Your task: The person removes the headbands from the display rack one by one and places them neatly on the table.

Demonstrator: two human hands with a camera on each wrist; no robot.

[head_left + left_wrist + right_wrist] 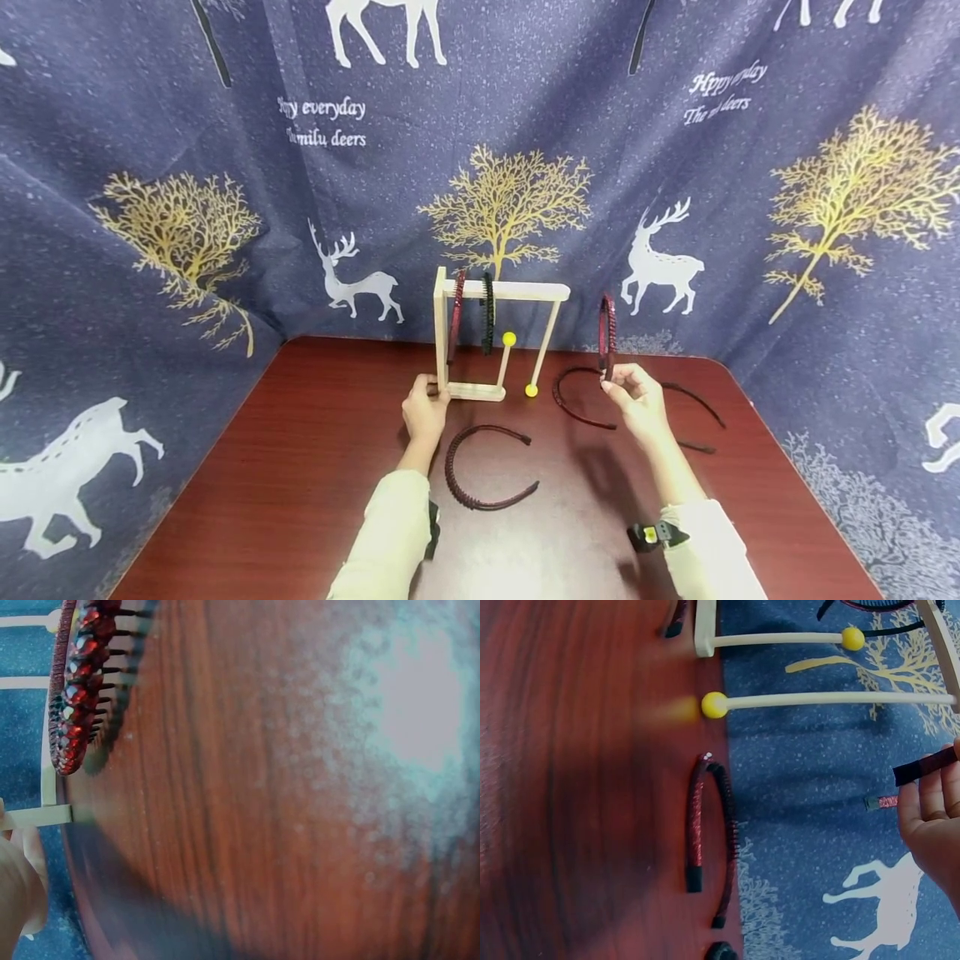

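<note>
Near the back edge of the dark red wooden bench (300,467), we see the left hand (425,410), its fingers curled round the foot of a pale wooden rack (525,291) with yellow ball tips. From its upper bar hang a red beaded headband (456,317) and a black toothed headband (489,317). Nearer the front edge lies a dark ridged headband (452,471); towards the back edge, a slim dark red headband (559,398). We see the right hand (636,404) pinching a red-and-black ridged headband (611,327) upright above the bench, fingers closed on its end. By the right edge lies a thin black headband (701,400), partly hidden.

A headband (611,323) is dark red, the rack (528,291) cream, the deer-patterned cloth (510,92) navy.
</note>
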